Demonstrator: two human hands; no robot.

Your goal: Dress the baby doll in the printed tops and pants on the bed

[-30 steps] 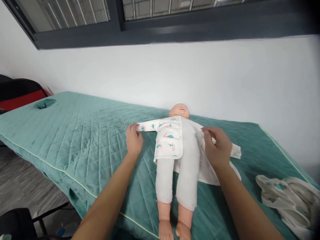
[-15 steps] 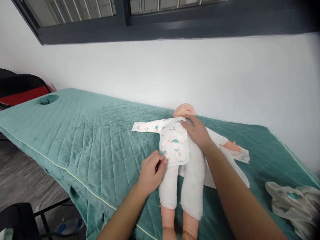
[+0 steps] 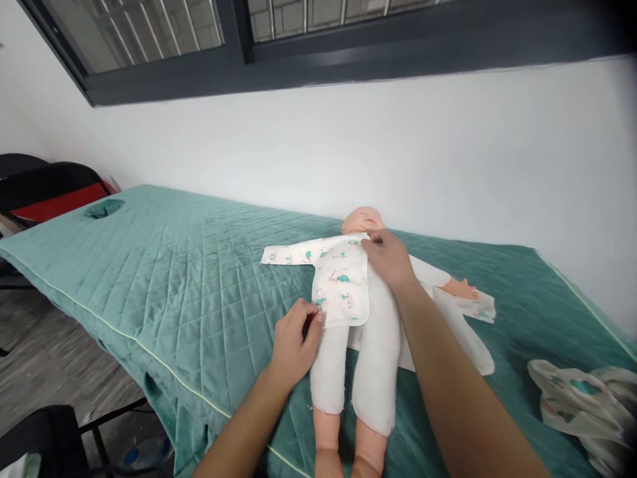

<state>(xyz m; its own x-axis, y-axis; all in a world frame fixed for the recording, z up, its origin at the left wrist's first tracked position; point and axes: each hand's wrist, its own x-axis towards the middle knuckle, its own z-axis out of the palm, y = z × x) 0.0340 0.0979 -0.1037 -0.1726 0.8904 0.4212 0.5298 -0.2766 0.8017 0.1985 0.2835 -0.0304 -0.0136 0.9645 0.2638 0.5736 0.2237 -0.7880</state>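
Observation:
A baby doll [image 3: 374, 372] with a white cloth body lies on its back, head toward the wall. One front panel of a white baby shirt [image 3: 343, 279] with green and pink prints covers part of its chest, one sleeve stretched out to the left. The other half of the shirt is spread beneath the doll on the right, near its bare hand. My left hand [image 3: 297, 338] pinches the shirt's lower left corner. At the neckline, my right hand [image 3: 391, 259] has its fingers closed on the panel's upper edge.
The doll rests on a bed with a green quilted cover [image 3: 199, 265] and a face hole [image 3: 104, 208] at its far left. Crumpled printed cloth [image 3: 582, 398] lies at the right. A white wall and window stand behind; black chairs [image 3: 54, 186] are at the left.
My right hand's fingers have drawn together at the neckline, where they lay flatter before. My left hand keeps its hold on the corner. The view has shifted slightly.

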